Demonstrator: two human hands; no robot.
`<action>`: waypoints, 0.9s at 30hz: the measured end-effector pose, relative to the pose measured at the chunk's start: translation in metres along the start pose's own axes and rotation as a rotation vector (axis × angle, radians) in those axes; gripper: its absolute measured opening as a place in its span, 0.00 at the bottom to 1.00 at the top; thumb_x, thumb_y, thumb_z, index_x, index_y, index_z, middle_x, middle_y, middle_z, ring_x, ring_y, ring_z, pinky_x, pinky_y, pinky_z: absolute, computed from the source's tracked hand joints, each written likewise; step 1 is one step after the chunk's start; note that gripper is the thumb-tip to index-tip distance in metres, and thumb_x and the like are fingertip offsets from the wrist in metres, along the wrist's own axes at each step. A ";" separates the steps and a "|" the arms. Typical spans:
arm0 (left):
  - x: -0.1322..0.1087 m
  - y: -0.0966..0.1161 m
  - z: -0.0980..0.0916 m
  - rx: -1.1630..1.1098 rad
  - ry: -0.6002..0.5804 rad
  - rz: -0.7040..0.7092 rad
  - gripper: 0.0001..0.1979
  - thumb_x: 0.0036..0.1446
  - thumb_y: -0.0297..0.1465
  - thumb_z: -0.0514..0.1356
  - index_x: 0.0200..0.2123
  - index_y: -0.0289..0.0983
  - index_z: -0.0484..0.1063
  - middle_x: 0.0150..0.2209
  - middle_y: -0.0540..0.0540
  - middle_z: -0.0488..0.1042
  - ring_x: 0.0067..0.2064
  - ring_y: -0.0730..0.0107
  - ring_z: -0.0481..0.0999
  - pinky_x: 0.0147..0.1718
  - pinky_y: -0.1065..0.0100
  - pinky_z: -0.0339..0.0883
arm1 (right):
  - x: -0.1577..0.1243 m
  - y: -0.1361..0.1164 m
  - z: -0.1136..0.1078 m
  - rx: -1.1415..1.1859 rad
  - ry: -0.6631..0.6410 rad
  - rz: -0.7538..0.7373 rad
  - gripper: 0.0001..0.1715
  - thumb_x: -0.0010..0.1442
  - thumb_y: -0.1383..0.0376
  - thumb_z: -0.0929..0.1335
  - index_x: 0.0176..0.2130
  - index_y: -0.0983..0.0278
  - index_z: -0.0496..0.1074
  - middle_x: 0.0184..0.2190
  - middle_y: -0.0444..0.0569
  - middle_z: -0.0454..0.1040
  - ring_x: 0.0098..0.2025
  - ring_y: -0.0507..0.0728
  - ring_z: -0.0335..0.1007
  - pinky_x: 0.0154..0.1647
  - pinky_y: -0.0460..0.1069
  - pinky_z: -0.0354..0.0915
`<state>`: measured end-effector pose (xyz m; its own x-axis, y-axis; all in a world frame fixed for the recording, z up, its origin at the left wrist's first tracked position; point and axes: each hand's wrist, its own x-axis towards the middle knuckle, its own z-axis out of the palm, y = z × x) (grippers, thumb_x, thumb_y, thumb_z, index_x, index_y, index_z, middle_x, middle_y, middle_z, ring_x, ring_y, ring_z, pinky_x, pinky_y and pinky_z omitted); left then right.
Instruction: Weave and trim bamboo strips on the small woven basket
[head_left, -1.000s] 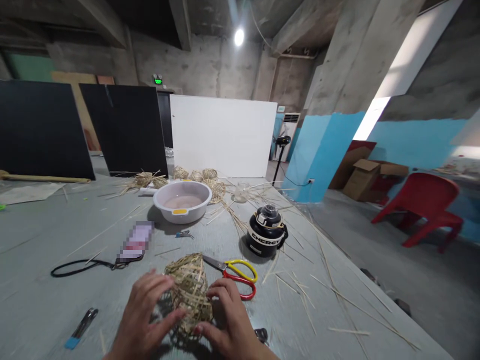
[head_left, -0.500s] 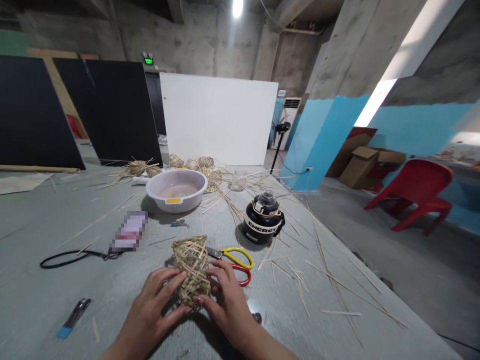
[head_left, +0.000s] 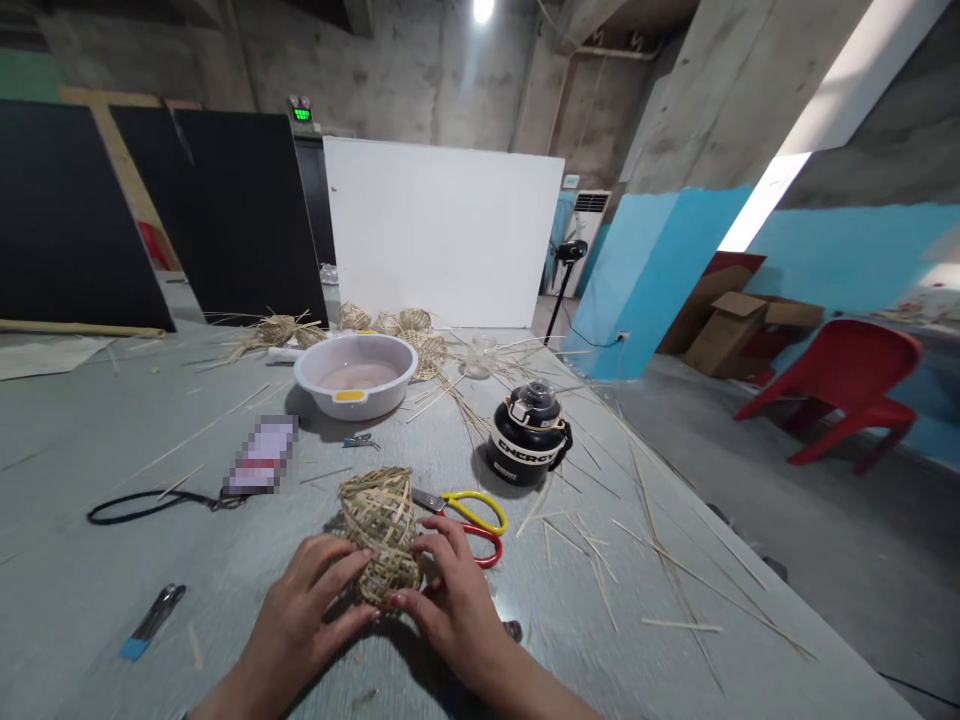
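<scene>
Between my two hands is a small woven bamboo basket [head_left: 381,530], its strips criss-crossing and its top end flared and uneven. My left hand [head_left: 304,605] grips its left side, fingers on the weave and thumb low near the bottom. From the right, my right hand [head_left: 454,600] holds it with bent fingers against the side and the thumb at the lower edge. Just behind the right fingers lie scissors [head_left: 472,515] with one yellow and one red handle. Their blade tips are hidden behind the basket.
A white basin [head_left: 356,405] of water stands behind, with woven pieces [head_left: 427,355] near it. A black bottle [head_left: 529,440] is right of centre. Bamboo strips [head_left: 660,550] litter the right side. A phone [head_left: 260,455] with a strap and a blue-tipped clip [head_left: 152,622] lie left.
The view has shifted slightly. The basket's top tilts a little further left in my hands, and both hands keep nearly the same hold.
</scene>
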<state>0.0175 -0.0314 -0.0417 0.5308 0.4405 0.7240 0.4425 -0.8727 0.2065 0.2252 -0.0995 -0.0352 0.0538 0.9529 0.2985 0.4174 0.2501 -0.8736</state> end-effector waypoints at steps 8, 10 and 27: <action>0.000 0.006 -0.002 -0.112 -0.002 -0.040 0.25 0.58 0.31 0.65 0.57 0.41 0.64 0.52 0.39 0.70 0.55 0.59 0.72 0.53 0.60 0.72 | -0.002 0.005 0.005 0.038 0.065 0.039 0.16 0.52 0.68 0.74 0.41 0.60 0.70 0.59 0.55 0.59 0.58 0.62 0.65 0.40 0.50 0.74; 0.001 0.007 -0.004 -0.138 0.026 -0.045 0.28 0.57 0.30 0.66 0.59 0.40 0.61 0.53 0.38 0.70 0.55 0.59 0.72 0.53 0.61 0.72 | -0.002 0.005 0.006 0.036 0.085 0.035 0.15 0.52 0.66 0.74 0.41 0.60 0.70 0.58 0.56 0.60 0.57 0.63 0.65 0.39 0.50 0.75; 0.011 -0.006 -0.011 -1.147 0.105 -0.650 0.68 0.31 0.44 0.78 0.69 0.47 0.39 0.70 0.33 0.47 0.70 0.40 0.52 0.64 0.45 0.56 | -0.003 0.004 -0.005 -0.252 -0.185 -0.426 0.14 0.59 0.64 0.71 0.45 0.60 0.69 0.57 0.56 0.65 0.59 0.62 0.66 0.58 0.55 0.68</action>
<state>0.0131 -0.0239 -0.0281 0.3750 0.8705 0.3188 -0.2926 -0.2151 0.9317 0.2312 -0.1022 -0.0379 -0.3195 0.7959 0.5142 0.5734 0.5944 -0.5638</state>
